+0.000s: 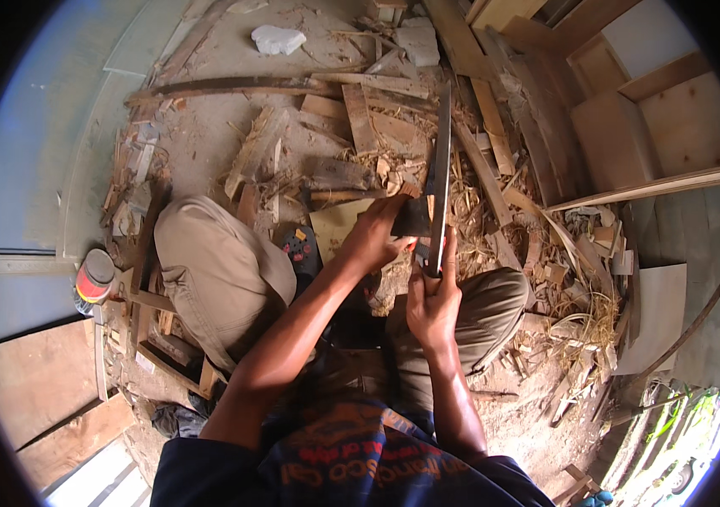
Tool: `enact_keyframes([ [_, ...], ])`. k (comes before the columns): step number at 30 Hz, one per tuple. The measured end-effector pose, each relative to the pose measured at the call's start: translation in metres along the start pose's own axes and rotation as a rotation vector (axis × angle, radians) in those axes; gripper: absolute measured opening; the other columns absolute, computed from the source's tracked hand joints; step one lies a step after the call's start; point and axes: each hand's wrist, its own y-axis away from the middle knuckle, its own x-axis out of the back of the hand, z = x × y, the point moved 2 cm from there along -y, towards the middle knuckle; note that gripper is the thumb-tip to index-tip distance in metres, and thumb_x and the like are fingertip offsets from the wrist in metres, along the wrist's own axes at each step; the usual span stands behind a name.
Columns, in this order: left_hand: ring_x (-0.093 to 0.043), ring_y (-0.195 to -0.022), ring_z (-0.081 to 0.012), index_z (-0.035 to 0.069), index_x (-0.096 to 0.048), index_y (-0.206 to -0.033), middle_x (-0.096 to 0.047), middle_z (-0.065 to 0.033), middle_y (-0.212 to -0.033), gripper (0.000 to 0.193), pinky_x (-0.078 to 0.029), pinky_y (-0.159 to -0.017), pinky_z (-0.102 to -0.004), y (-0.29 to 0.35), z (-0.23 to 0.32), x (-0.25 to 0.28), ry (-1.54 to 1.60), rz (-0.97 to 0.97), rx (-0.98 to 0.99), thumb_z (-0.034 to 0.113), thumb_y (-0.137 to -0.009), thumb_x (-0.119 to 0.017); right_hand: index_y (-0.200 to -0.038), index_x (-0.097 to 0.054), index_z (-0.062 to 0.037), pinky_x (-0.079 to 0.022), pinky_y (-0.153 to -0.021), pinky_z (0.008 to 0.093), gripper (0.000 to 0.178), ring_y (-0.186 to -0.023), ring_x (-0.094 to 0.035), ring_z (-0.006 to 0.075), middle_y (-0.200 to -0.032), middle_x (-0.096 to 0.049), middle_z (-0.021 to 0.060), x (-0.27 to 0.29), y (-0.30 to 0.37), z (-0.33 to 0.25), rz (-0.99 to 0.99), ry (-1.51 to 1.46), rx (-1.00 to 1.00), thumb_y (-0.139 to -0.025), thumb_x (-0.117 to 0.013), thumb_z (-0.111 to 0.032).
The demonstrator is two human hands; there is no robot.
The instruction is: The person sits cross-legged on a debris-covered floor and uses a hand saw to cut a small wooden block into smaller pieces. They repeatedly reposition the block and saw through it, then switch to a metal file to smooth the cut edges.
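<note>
My right hand (pixel 433 308) is closed around the dark handle of a long, narrow blade (pixel 442 160). It points away from me and shows nearly edge-on, so I cannot tell whether it is a saw or a machete. Just left of the blade, my left hand (pixel 379 230) grips a dark, flat-sided wood piece (pixel 411 219). The blade runs along its right side; whether they touch is hidden. Both hands are between my bent knees, above a pale board (pixel 334 226) on the ground. Something small and orange-red shows under the left fingers, too covered to name.
Wood offcuts (pixel 360 118), shavings (pixel 470 203) and long planks (pixel 241 85) litter the ground ahead and right. A white lump (pixel 278 39) lies far off. Left stands a red-and-yellow can (pixel 95 275) near a wooden frame (pixel 176 363). Wooden cabinetry (pixel 630 127) borders the right.
</note>
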Motion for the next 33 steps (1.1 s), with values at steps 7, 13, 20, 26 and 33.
enact_keyframes([
  [7, -0.057, -0.116, -0.0431, -0.002, -0.053, -0.128, -0.059, -0.0267, -0.122, 0.064, -0.047, -0.100, -0.0457, -0.004, -0.029, -0.021, -0.057, -0.046, -0.064, 0.015, -0.073, -0.081, -0.160, -0.016, -0.0067, -0.043, -0.054, 0.0271, 0.081, -0.052, -0.044, 0.0091, -0.056, -0.048, 0.0020, 0.000, -0.007, 0.012, 0.009, -0.028, 0.054, -0.089, -0.054, -0.002],
  [13, -0.053, -0.124, -0.0413, -0.002, -0.049, -0.135, -0.056, -0.0235, -0.132, 0.074, -0.044, -0.108, -0.0457, 0.006, -0.048, -0.031, -0.097, -0.160, 0.004, 0.016, -0.072, -0.083, -0.160, -0.017, -0.0094, -0.046, -0.056, 0.0279, 0.079, -0.055, -0.049, 0.0113, -0.061, -0.055, 0.0063, 0.001, -0.002, 0.018, -0.030, -0.004, 0.023, -0.089, -0.051, 0.002],
  [20, -0.057, -0.118, -0.0430, -0.001, -0.052, -0.132, -0.060, -0.0263, -0.124, 0.067, -0.049, -0.099, -0.0457, 0.004, -0.028, -0.023, -0.005, -0.192, 0.035, 0.013, -0.073, -0.081, -0.160, -0.020, -0.0094, -0.045, -0.056, 0.0281, 0.080, -0.054, -0.048, 0.0115, -0.061, -0.054, 0.0076, 0.003, 0.006, 0.016, -0.008, 0.020, -0.012, -0.088, -0.054, 0.001],
  [26, -0.057, -0.119, -0.0421, -0.002, -0.050, -0.134, -0.059, -0.0276, -0.124, 0.070, -0.048, -0.101, -0.0453, 0.009, -0.024, -0.019, -0.061, -0.084, -0.028, 0.010, -0.073, -0.081, -0.159, -0.021, -0.0090, -0.045, -0.055, 0.0290, 0.078, -0.054, -0.047, 0.0106, -0.058, -0.051, 0.0071, 0.003, 0.006, 0.001, 0.002, -0.026, -0.016, -0.089, -0.054, -0.002],
  [33, -0.054, -0.123, -0.0416, -0.002, -0.051, -0.135, -0.057, -0.0253, -0.131, 0.073, -0.045, -0.106, -0.0447, 0.008, -0.029, -0.029, -0.102, -0.128, -0.016, 0.018, -0.073, -0.084, -0.159, -0.015, -0.0042, -0.050, -0.059, 0.0337, 0.080, -0.053, -0.062, 0.0216, -0.061, -0.060, 0.0135, 0.018, 0.005, 0.009, -0.074, 0.020, -0.069, -0.089, -0.054, -0.004],
])
